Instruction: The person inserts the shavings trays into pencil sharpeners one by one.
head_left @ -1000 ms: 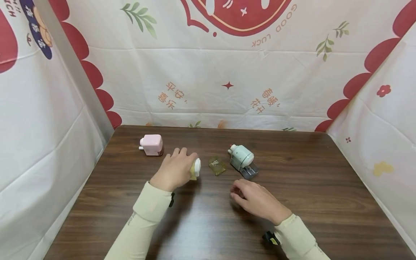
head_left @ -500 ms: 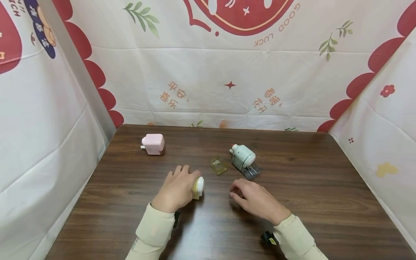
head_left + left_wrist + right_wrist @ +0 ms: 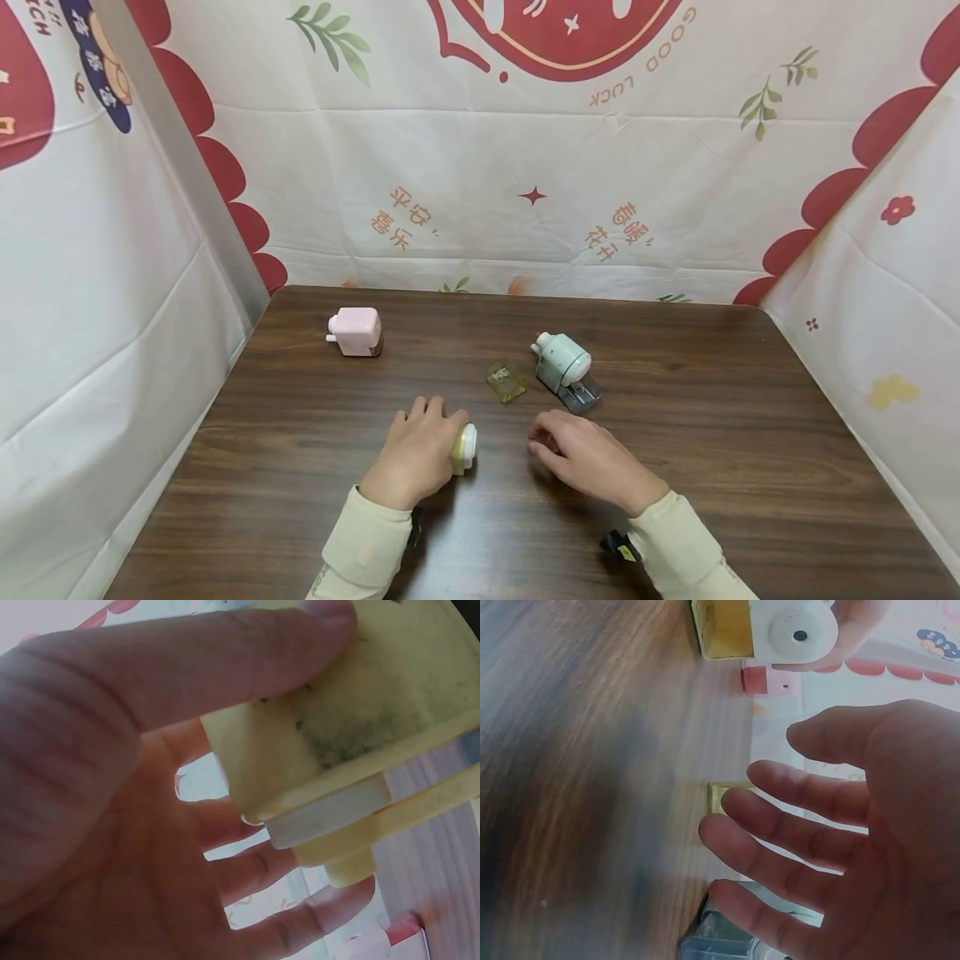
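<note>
My left hand (image 3: 424, 454) holds a yellow hand-crank pencil sharpener (image 3: 460, 454) just over the near middle of the table. In the left wrist view the thumb lies across its dark-smudged yellow body (image 3: 375, 690), and the crank (image 3: 345, 851) sticks out below. Its round white face with a pencil hole (image 3: 800, 635) shows in the right wrist view. My right hand (image 3: 592, 458) holds nothing, its fingers loosely bent, close to a mint-green pencil sharpener (image 3: 562, 360). That one's grey see-through drawer (image 3: 581, 395) is pulled partway out.
A small olive see-through shavings drawer (image 3: 506, 382) lies left of the mint-green sharpener. Farther back on the left stands a pink pencil sharpener (image 3: 356, 331). A printed white cloth (image 3: 480, 167) hangs behind the brown table (image 3: 712, 400) and along both sides.
My left hand has come nearer to me and slightly right, bringing the yellow pencil sharpener with it. The right hand has stayed almost still.
</note>
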Available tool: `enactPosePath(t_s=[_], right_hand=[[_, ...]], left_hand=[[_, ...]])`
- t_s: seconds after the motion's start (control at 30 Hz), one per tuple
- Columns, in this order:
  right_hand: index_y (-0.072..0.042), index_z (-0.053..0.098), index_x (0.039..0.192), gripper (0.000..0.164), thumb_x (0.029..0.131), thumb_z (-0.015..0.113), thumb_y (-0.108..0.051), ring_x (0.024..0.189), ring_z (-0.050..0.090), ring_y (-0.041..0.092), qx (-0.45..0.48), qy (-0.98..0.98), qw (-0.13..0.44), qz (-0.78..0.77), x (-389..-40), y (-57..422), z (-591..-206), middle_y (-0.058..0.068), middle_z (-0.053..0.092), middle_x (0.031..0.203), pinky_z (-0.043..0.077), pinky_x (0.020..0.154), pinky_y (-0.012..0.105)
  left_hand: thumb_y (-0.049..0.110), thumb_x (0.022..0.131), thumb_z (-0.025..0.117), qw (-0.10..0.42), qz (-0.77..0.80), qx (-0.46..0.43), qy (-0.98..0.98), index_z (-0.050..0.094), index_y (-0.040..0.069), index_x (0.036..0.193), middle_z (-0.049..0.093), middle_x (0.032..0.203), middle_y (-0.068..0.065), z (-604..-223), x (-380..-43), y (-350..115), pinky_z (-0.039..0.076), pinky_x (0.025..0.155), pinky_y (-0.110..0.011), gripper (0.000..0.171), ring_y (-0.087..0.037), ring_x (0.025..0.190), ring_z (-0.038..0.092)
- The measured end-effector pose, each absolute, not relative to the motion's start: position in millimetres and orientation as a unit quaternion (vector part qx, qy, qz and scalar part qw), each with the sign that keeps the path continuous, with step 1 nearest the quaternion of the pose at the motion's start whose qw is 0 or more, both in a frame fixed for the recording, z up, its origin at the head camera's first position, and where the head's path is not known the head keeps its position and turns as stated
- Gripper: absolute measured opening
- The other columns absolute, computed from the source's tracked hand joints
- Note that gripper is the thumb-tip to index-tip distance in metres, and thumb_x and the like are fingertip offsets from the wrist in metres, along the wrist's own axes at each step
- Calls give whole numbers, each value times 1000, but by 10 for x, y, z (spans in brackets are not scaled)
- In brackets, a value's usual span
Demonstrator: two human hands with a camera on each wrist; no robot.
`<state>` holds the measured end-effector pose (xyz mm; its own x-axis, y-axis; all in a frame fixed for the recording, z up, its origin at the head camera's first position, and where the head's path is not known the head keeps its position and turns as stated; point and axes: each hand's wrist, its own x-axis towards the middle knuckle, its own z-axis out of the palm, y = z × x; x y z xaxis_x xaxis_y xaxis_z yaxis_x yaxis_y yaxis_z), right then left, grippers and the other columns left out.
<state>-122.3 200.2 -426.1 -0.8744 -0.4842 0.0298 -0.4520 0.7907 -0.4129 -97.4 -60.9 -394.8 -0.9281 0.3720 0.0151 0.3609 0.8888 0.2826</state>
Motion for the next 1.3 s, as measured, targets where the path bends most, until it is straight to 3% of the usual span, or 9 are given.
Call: enactPosePath(t_s=[0.17,0.37,0.5,0.8,0.9,1.1,1.3], right_hand=[[-17,72,108,8,103,72,-22,88,62,5,-253,947,8,-196,-1260,1937,-4228,-8,67,102,56,76,31],[-1,66,131,36,101,75,-19,115,67,26,-253,946,-56,-197,-1400,1782,-4165,13,69,125,59,95,46],[6,57,142,53,100,77,-21,124,65,34,-241,948,-75,-193,-1538,1649,-4129,22,66,134,57,102,49],[12,41,156,78,102,75,-33,134,59,46,-159,977,38,-136,-1813,1390,-4105,32,58,145,57,102,58],[12,41,154,77,101,76,-31,128,63,46,-137,981,54,-130,-1883,1348,-4177,33,60,139,59,96,59],[13,51,136,62,98,80,-27,104,73,44,-140,984,19,-105,-1930,1318,-4329,30,66,118,63,78,56],[12,58,127,51,98,78,-23,100,73,42,-157,983,19,-92,-1958,1344,-4364,28,67,115,63,79,53]], left_hand=[[-3,79,89,22,153,190,970,72,11,118,66,109,-14,-3956,-968,-602,51,84,-54,45,-35,103,61],[-3,77,90,42,187,201,961,69,6,110,68,100,-10,-3980,-986,-593,50,82,-48,40,-30,98,66],[-4,77,90,50,190,205,959,69,5,107,70,100,-10,-3989,-1011,-591,52,81,-47,38,-29,96,66],[-4,76,91,52,179,209,960,68,5,104,70,99,-9,-3994,-1034,-580,55,80,-47,37,-28,93,66],[-5,77,89,50,177,208,961,67,5,102,70,97,-9,-3992,-1033,-573,55,80,-47,35,-28,92,66],[-8,75,87,38,174,213,961,66,6,98,69,93,-8,-3999,-1028,-569,55,78,-47,34,-28,89,66],[-7,74,88,36,172,217,960,67,6,98,70,93,-8,-3998,-1037,-570,57,80,-48,34,-29,89,67]])
